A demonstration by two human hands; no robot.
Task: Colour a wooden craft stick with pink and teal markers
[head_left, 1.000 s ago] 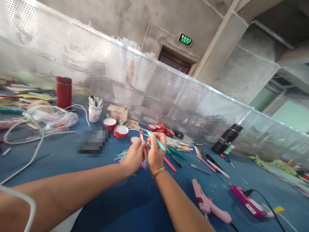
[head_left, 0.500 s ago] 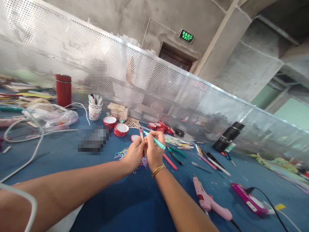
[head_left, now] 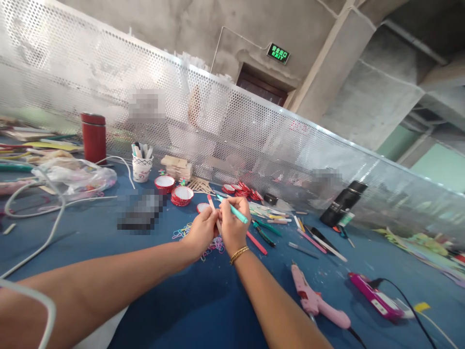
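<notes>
My left hand [head_left: 202,230] is closed around a narrow pale stick [head_left: 212,203] with a red end, which points up and away from me. My right hand [head_left: 234,225] grips a turquoise marker pen [head_left: 238,214]. The pen's tip lies close to the stick's upper part; whether they touch I cannot tell. Beneath my hands is a heap of coloured paper clips [head_left: 214,246], partly covered. A red pen [head_left: 256,243] lies just right of my right wrist. Behind my hands stand red-rimmed white round pieces [head_left: 182,195].
A pink glue gun [head_left: 308,296] and a magenta device [head_left: 376,296] with a cable lie at right. Pliers [head_left: 264,232] rest nearer. Along the back stand a black bottle [head_left: 343,203], a paper cup [head_left: 141,167] of pens and a red flask [head_left: 93,138]. White cables [head_left: 60,218] loop at left.
The stick's red end has tilted slightly to the left, away from the marker pen's tip. My right hand and the pen have shifted very little.
</notes>
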